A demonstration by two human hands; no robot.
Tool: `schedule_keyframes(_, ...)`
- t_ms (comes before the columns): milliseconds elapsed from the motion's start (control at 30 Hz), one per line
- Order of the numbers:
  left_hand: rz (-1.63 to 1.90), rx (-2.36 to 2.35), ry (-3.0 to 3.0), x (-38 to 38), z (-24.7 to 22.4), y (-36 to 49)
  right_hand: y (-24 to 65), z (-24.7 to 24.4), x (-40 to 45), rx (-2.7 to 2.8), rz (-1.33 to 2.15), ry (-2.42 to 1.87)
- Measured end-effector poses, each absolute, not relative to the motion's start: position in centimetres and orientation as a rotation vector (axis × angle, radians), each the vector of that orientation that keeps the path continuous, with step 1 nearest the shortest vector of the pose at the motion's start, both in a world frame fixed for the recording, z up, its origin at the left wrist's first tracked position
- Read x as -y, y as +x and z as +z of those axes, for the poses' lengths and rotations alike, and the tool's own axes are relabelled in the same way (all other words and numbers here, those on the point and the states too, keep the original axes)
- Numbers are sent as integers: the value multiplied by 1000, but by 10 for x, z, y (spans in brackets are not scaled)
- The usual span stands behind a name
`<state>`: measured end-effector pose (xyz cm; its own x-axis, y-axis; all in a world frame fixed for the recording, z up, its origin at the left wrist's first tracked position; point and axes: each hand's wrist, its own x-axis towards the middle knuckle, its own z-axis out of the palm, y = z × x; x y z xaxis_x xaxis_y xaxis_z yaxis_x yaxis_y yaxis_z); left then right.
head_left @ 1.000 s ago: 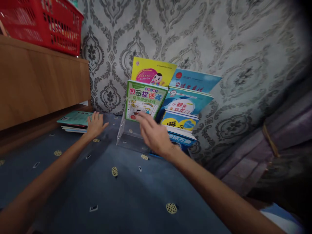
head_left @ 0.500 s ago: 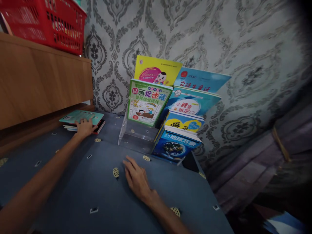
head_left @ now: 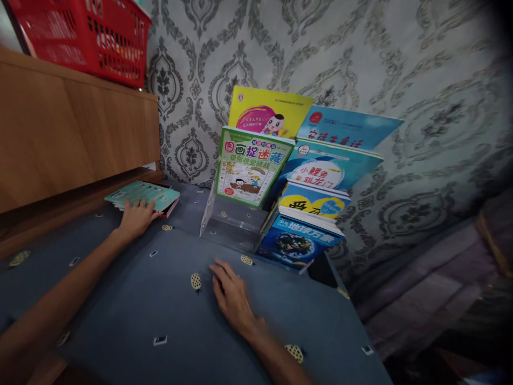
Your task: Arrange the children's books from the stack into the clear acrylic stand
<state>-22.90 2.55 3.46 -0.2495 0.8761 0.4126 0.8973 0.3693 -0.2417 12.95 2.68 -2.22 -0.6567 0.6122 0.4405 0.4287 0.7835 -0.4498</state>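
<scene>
Left hand [head_left: 137,218] is on the near edge of the teal book [head_left: 154,193], which lies flat on top of a low pile at the left; fingers spread over the cover, thumb by the right corner near a red edge, can't tell if the thumb is pinching under it. The lower books in the pile show only as thin pale and red edges. Pile sits on the surface [head_left: 120,299], dark blue cover with yellow pineapples and small white labels, right beside the wooden cabinet [head_left: 80,117]. Right hand [head_left: 231,294] holds nothing, fingers loosely extended and close together, low in front of the clear stand [head_left: 236,230]; can't tell if it touches the surface. Stand is tiered, see-through, books leaning back in two columns. Left column: yellow book [head_left: 276,104] at the back, green book [head_left: 250,187] in front of it, covering its lower part. Right column, back to front: light blue book [head_left: 360,128], teal-blue book [head_left: 320,174] with a white circle, blue-and-yellow book [head_left: 310,203], globe book [head_left: 294,243] lowest and nearest. Each covers part of the one behind. Dark flat object [head_left: 324,271] lies just right of the globe book, too dim to identify. Red basket [head_left: 116,43] on top of the cabinet, contents partly seen through the slots. Wall [head_left: 192,107] behind has grey damask paper. Curtain [head_left: 433,278] at the right, dim and blurred.
</scene>
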Motion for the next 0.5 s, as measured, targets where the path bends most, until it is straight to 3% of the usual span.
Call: schedule_keyframes(500,-54,2134,-1619,2,17,-267,130,-23,-29,2354,467,-719)
